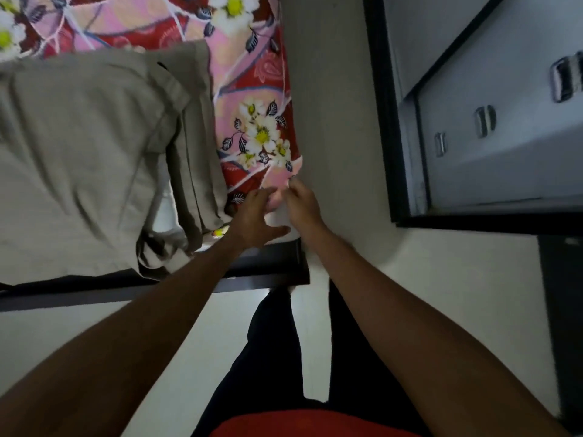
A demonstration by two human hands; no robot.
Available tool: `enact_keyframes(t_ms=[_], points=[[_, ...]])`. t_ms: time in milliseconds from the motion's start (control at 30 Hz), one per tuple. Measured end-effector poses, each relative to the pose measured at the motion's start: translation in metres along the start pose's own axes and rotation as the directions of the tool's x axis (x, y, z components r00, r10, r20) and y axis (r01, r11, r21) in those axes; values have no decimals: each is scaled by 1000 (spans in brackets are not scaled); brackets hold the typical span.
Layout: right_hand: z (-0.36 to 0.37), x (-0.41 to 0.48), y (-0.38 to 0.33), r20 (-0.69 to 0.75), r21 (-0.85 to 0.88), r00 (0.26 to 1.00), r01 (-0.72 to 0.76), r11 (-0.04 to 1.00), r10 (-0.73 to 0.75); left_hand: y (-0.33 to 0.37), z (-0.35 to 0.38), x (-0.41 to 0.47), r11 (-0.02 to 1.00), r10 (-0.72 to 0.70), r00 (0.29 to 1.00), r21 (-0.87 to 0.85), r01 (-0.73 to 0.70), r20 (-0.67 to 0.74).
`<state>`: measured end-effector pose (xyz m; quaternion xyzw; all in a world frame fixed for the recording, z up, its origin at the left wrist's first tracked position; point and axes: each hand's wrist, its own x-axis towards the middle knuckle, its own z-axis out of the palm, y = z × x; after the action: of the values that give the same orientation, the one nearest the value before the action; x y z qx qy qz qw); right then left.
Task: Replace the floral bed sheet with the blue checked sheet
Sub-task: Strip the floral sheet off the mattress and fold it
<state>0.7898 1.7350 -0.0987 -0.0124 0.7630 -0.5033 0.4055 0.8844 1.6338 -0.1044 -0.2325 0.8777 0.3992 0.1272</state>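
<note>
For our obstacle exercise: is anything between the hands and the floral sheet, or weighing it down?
Nothing between: left hand and right hand touch the floral sheet at its corner. A grey pillow lies on it.

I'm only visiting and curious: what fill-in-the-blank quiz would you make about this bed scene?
1. The left hand and right hand meet at a ___ of the bed.
2. The floral sheet shows white flowers with ___ centres.
3. The grey pillow lies to the ___ of both hands.
Missing words: corner; yellow; left.
</note>
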Motion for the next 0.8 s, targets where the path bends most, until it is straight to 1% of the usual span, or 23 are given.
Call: enact_keyframes(t_ms=[33, 67, 100, 133, 167, 200, 267, 300, 333, 400, 433, 467, 500, 567, 600, 633, 700, 733, 800], points=[[2, 6, -19, 69, -22, 997, 48, 999, -47, 4, -2, 1, 1000, 1, 996, -5, -2, -90], [5, 13, -37, 125, -59, 988, 102, 993, -94, 12, -8, 3, 999, -42, 979, -19, 39, -197], [7, 20, -55, 169, -87, 975, 158, 984, -142, 21, -17, 7, 992, -123, 940, -36, 118, -318], [10, 26, -75, 227, -104, 957, 206, 973, -179, 29, -28, 11, 975, -222, 871, -84, 207, -439], [13, 33, -95, 301, -106, 930, 253, 962, -211, 34, -40, 16, 949, -315, 775, -168, 266, -548], [17, 36, -112, 383, -108, 895, 288, 952, -227, 35, -52, 19, 922, -386, 681, -253, 292, -622], [22, 40, -137, 520, -167, 809, 411, 896, -274, 36, -71, 22, 888, -458, 527, -350, 298, -716], [25, 42, -142, 557, -206, 778, 468, 859, -290, 36, -74, 23, 877, -479, 492, -378, 296, -727], [25, 44, -142, 569, -244, 768, 499, 831, -294, 40, -74, 22, 866, -500, 494, -395, 307, -711], [17, 54, -131, 552, -324, 797, 476, 817, -245, 44, -64, 21, 847, -531, 542, -391, 361, -651], [7, 59, -123, 538, -380, 822, 434, 817, -187, 46, -55, 20, 830, -558, 560, -403, 387, -613], [-5, 64, -113, 511, -439, 854, 357, 824, -98, 47, -45, 18, 813, -582, 568, -419, 404, -582], [-18, 70, -103, 486, -492, 874, 277, 826, -4, 48, -38, 18, 793, -609, 550, -433, 428, -571], [-48, 82, -78, 464, -569, 877, 184, 802, 128, 51, -28, 20, 754, -655, 489, -458, 470, -577], [-62, 87, -67, 457, -612, 874, 173, 772, 167, 49, -25, 23, 742, -669, 469, -474, 475, -577], [-75, 91, -58, 447, -656, 872, 169, 736, 199, 51, -26, 26, 726, -687, 466, -492, 481, -558], [-93, 99, -50, 448, -724, 864, 199, 661, 231, 45, -28, 34, 706, -707, 479, -485, 516, -520], [-99, 102, -49, 465, -743, 851, 227, 629, 243, 44, -29, 39, 717, -697, 497, -478, 507, -517], [-102, 108, -54, 508, -758, 820, 280, 589, 265, 58, -39, 48, 693, -715, 509, -577, 432, -479]])
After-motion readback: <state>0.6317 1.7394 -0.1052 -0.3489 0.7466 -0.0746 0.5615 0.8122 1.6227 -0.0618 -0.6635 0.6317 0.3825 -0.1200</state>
